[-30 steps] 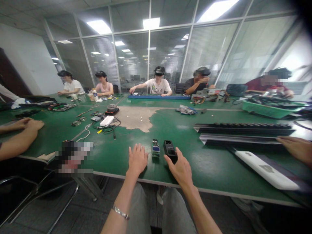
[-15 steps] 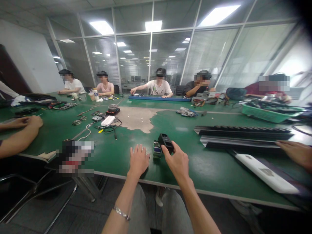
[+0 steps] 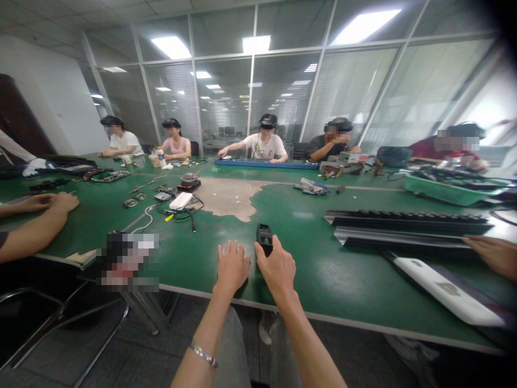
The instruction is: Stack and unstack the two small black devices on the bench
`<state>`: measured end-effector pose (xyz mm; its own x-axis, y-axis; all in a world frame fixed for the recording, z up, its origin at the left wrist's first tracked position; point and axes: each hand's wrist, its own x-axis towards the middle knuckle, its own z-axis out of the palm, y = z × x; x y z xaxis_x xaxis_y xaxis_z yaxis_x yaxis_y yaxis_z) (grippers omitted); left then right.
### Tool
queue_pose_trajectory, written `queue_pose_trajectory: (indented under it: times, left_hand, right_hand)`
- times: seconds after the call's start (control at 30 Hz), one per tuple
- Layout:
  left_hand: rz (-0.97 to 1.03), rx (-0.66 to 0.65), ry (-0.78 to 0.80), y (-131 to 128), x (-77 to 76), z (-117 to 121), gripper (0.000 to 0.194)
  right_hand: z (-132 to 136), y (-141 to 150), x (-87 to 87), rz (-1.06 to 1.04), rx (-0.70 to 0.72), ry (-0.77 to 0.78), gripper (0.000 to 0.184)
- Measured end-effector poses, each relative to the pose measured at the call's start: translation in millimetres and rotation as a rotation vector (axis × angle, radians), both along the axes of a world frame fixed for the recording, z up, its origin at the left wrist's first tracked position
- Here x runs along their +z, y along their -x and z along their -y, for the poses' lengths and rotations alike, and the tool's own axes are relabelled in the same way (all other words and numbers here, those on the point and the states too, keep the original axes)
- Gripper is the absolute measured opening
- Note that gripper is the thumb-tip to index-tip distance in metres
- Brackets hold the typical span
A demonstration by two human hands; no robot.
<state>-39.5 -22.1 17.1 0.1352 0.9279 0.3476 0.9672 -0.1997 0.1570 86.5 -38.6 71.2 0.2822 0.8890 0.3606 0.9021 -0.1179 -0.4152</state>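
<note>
My right hand (image 3: pixel 279 268) grips a black box-shaped plastic housing (image 3: pixel 264 233) with openings in its top, thumb on the near left and fingers along the right. The housing stands at the spot where a small green circuit board assembly stood, and that assembly is hidden from view. To the left, my left hand (image 3: pixel 233 265) rests palm down near the front edge of the green table (image 3: pixel 311 275), fingers stretched out and apart from the housing. Something dark shows under the left palm, too little of it to name.
A white power adapter (image 3: pixel 180 201) with black cables lies ahead to the left. Long black metal rails (image 3: pixel 399 237) and a white elongated device (image 3: pixel 438 288) lie on the right, with another person's hand (image 3: pixel 495 256) there. Farther back is a green basket (image 3: pixel 448 191) of cables.
My right hand has moved the housing slightly left, over the circuit board assembly, which was visible beside it before. My left hand stays in place on the table.
</note>
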Motion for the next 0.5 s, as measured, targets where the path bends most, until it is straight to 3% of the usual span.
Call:
queue_pose_trajectory:
  times: [0.5]
  left_hand:
    - [-0.017, 0.003, 0.024, -1.3, -2.4, -2.7, 0.042]
  right_hand:
    - [1.3, 1.1, -17.0, 0.010, 0.022, 0.042, 0.064]
